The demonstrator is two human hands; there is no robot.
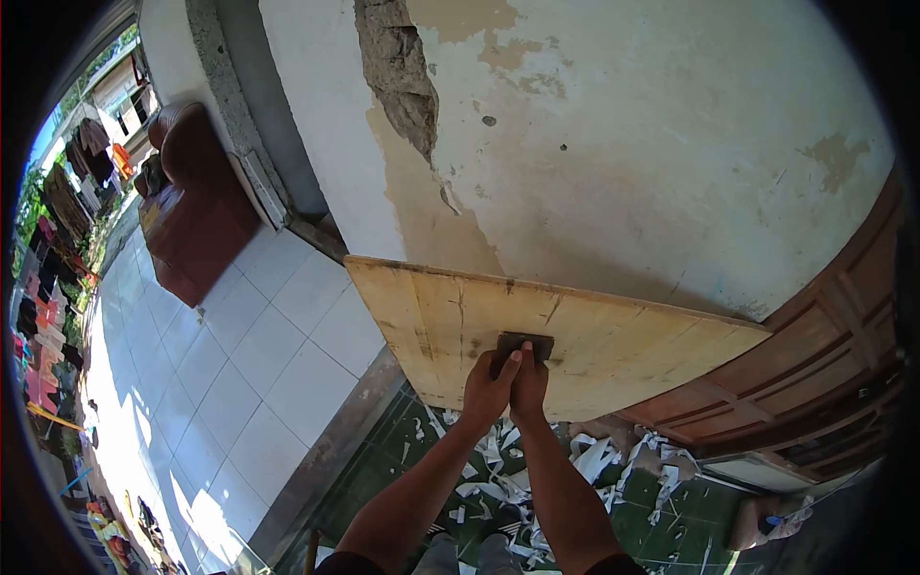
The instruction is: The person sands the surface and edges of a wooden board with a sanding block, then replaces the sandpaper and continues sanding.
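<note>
Both hands press one dark sanding block flat against a single pale wooden board, which leans on the peeling wall. The left hand and right hand sit side by side, touching, fingers closed together over the block's lower edge. The block lies near the board's bottom edge, well clear of its left and right ends. Open white floor tiles stretch leftward; many paper scraps litter the green floor below.
</note>
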